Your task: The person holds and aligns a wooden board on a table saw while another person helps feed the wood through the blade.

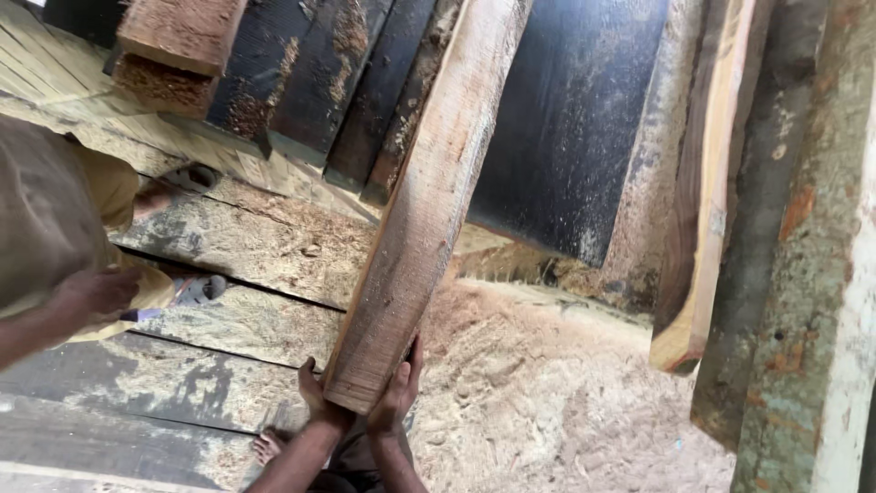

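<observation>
Both hands, the left hand (315, 394) and right hand (398, 391), are clamping the near end of a long plank (422, 205) (lower centre of frame), apparently mid-carry; the next move calls for steady, level support.

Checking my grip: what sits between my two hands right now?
The head view shows the near end of the long wooden plank between the left hand and right hand, both pressed against it.

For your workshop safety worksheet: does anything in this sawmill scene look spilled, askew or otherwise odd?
Yes. Sawdust lies heaped over the floor and dusts the floor planks. The plank held by both hands, left hand and right hand, slants steeply. A bare foot stands below.
</observation>
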